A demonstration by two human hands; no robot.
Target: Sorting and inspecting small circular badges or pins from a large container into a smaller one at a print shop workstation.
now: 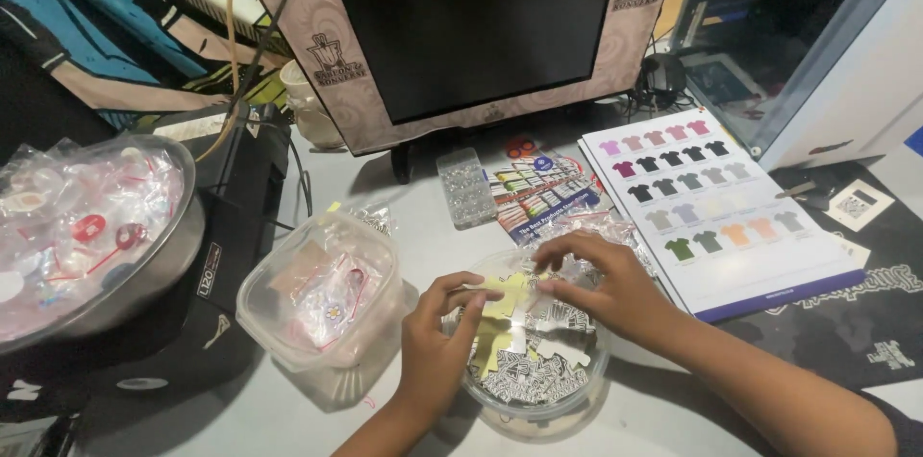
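Both my hands work over a clear round plastic bowl (577,397) full of small shirt-shaped cutouts, black-and-white printed. My left hand (435,342) pinches the left side of a pale yellow shirt-shaped piece (508,298). From the right, my right hand (601,284) grips the same piece at its top edge with its fingertips. The yellow piece hangs just above the bowl's contents.
A clear square tub (322,298) of bagged trinkets stands left of the bowl. A metal bowl (144,274) of wrapped items sits on a black device (231,226) at far left. A dark monitor (471,24) is behind; a shirt colour chart (711,207) lies right; a small clear box (466,188) lies nearby.
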